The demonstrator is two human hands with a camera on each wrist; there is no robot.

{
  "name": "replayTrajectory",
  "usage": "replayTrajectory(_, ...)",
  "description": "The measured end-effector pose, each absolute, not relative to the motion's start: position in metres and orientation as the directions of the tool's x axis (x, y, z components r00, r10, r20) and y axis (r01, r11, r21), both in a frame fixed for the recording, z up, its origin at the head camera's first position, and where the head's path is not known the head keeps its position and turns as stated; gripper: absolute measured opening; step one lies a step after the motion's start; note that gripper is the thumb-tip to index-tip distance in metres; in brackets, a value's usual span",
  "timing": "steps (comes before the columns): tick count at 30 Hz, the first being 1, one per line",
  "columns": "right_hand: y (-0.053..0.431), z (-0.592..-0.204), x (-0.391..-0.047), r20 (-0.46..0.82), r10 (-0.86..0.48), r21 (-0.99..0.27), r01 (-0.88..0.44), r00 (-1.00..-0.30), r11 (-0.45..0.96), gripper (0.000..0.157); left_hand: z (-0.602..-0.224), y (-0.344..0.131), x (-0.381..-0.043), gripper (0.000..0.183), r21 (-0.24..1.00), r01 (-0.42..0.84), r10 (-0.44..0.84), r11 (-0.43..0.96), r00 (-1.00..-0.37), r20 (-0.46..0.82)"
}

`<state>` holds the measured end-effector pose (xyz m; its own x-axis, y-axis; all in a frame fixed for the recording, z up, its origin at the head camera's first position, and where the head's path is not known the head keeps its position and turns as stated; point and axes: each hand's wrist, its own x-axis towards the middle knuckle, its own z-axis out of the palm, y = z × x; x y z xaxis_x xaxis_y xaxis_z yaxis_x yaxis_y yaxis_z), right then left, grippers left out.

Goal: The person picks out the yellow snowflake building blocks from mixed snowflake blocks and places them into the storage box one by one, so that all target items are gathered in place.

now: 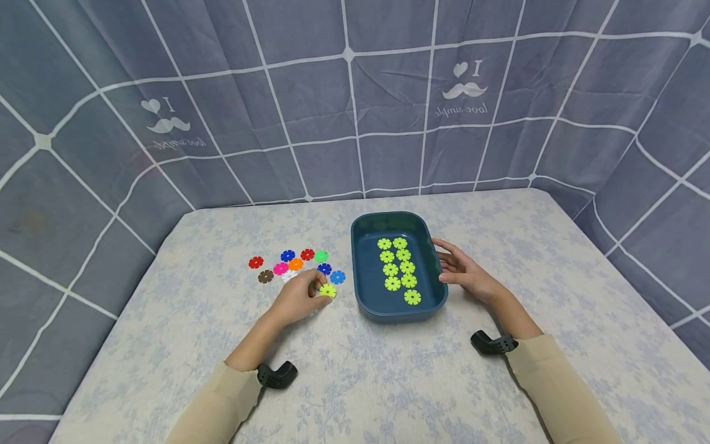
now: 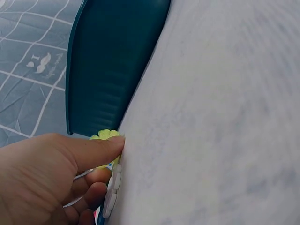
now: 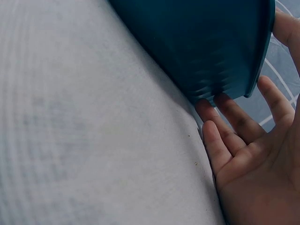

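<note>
My left hand [image 1: 299, 298] pinches a yellow-green notched plastic disc [image 1: 328, 290] between thumb and fingers, just above the table left of the bin. In the left wrist view the thumb covers much of that disc [image 2: 107, 134]. A dark teal rectangular bin [image 1: 377, 312] holds two columns of yellow-green discs [image 1: 407, 267]. My right hand [image 1: 468, 274] rests against the bin's right side, its fingers fairly straight; in the right wrist view fingertips [image 3: 222, 99] touch the outer wall. Beside the left hand lies a white disc [image 1: 288, 276], partly hidden by it.
Loose discs lie left of the bin: two red, including one red disc [image 1: 256, 263], a brown disc [image 1: 265, 276], a pink disc [image 1: 280, 269], an orange disc [image 1: 296, 264], a green disc [image 1: 321, 256] and several blue ones, including a light blue disc [image 1: 338, 277]. Grey curtain [image 1: 310, 111] hangs behind.
</note>
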<state>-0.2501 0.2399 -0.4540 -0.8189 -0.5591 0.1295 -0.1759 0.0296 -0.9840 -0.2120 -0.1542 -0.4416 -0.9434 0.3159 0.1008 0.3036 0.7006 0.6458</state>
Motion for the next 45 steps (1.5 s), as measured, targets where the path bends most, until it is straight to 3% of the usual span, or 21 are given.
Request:
replayTrajectory(14, 0.240, -0.453, -0.248, 0.127, -0.555, -0.983, -0.179, -0.822, 0.040, 0.081, -0.441, -0.154, -0.211, 0.007, 0.638, 0.329, 0.340, 0.697, -0.934, 0.111)
replayTrajectory(27, 0.240, -0.453, -0.249, 0.123, -0.553, -0.983, -0.178, -0.824, 0.048, 0.080, -0.439, -0.153, -0.211, 0.023, 0.645, 0.300, 0.308, 0.703, -0.946, 0.105)
replayTrajectory(45, 0.240, -0.453, -0.248, 0.128, -0.553, -0.981, -0.186, -0.824, 0.050, 0.080, -0.410, -0.158, -0.210, 0.022, 0.607, 0.338, 0.336, 0.719, -0.934, 0.123)
